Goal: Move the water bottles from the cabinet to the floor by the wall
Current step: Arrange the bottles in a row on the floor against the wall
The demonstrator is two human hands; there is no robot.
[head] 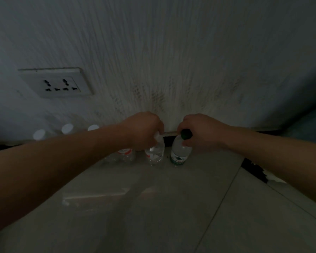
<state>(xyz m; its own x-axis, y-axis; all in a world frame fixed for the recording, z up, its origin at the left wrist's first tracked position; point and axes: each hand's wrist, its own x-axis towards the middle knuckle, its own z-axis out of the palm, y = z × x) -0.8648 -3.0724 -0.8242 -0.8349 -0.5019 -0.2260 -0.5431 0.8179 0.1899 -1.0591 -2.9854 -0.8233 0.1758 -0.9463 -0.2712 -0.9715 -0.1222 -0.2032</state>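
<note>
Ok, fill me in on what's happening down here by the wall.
A person is setting water bottles on the floor along the wall. The left hand grips a white-capped bottle by its neck, and the right hand holds a green-capped bottle the same way. Both bottles stand upright. More white caps show in a row to the left, below a wall socket.

A clear plastic white-capped bottle (155,152) stands on the grey tiled floor (153,207) under the left hand (144,130). Just right, under the right hand (201,132), stands a green-capped clear plastic bottle (180,152); more white-capped bottles (67,128) line the wall (171,52) left of both hands.
</note>
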